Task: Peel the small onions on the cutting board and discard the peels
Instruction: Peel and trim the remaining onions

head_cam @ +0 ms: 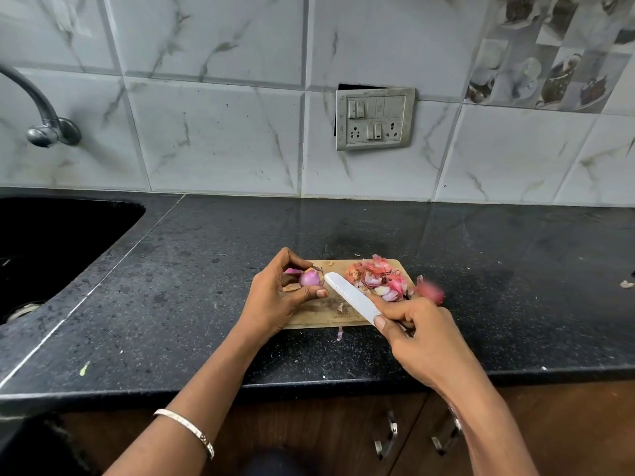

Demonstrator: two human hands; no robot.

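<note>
Purple onion (pixel 310 278): sitting pinched in the left hand (pixel 275 300), hovering over the left end of the wooden cutting board (pixel 323 314); glossy flesh showing, a pale flap of skin lifting at its right side.
Right hand (pixel 422 334): gripping the knife (pixel 350 298), forefinger lying along the blade.
Key relation: blade running diagonally up-left, its tip meeting the onion's right side; actual contact not resolvable.
Peels (pixel 378 278): piling on the board's right end; one scrap lying on the tabletop (pixel 171 304).

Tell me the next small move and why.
Probably nick the skin atop the onion with the knife tip and pull it away. The left hand grips the onion above the board, the right hand holds the knife, tip right beside it, and a brownish flap of skin clings there.
</note>
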